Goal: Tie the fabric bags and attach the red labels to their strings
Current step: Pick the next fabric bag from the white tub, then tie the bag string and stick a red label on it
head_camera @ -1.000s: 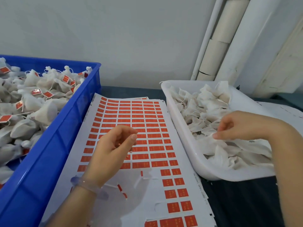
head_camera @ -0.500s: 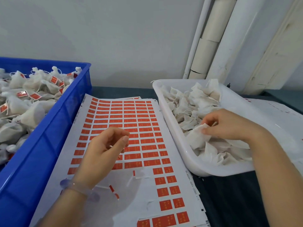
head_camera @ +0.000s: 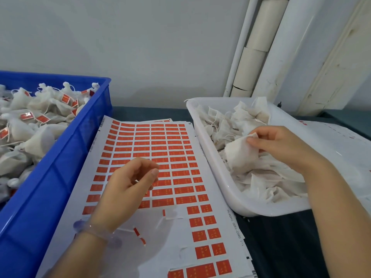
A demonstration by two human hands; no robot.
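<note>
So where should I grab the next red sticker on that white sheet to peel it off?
Take a small red rectangular paper label in the lowest full row of the white backing sheet. Lift its near corner with a fingernail, coming from your side: the backing just below is already bare, so that edge is free. The left hand is closest.
</note>
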